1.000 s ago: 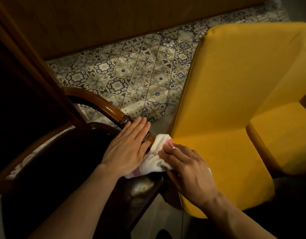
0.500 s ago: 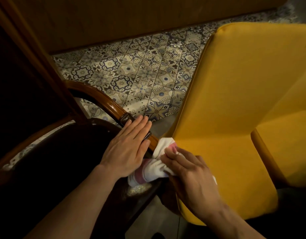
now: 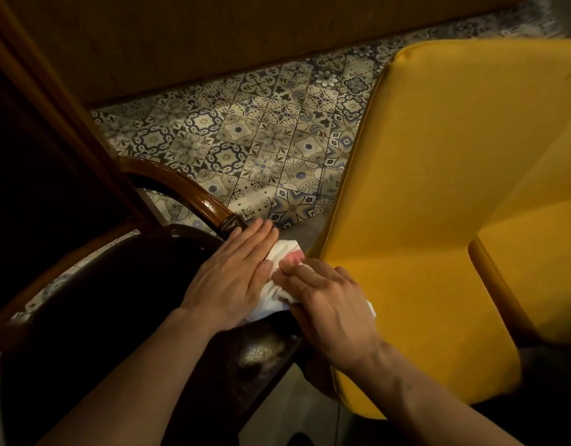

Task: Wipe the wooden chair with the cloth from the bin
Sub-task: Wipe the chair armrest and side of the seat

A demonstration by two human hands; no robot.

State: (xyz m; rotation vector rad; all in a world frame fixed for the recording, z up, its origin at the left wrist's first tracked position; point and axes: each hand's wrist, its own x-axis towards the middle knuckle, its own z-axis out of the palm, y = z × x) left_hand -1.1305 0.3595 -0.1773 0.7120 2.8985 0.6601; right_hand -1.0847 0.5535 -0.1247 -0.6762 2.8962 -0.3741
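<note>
The wooden chair (image 3: 194, 194) has a glossy curved brown armrest and a dark seat, at lower left. My left hand (image 3: 229, 275) lies flat with fingers together on the armrest's end, its edge resting on the cloth. The white cloth (image 3: 285, 254) with a pink patch is bunched at the armrest's near end. My right hand (image 3: 326, 300) presses down on the cloth with curled fingers, covering most of it. No bin is in view.
A yellow upholstered chair (image 3: 454, 188) stands close on the right, almost touching the wooden chair. Patterned floor tiles (image 3: 261, 140) lie beyond, bounded by a wooden wall panel (image 3: 213, 33). A dark wooden frame (image 3: 52, 107) rises at left.
Both hands have stayed on the armrest's end. The right hand has slid up over the cloth toward the left hand, so less of the cloth shows.
</note>
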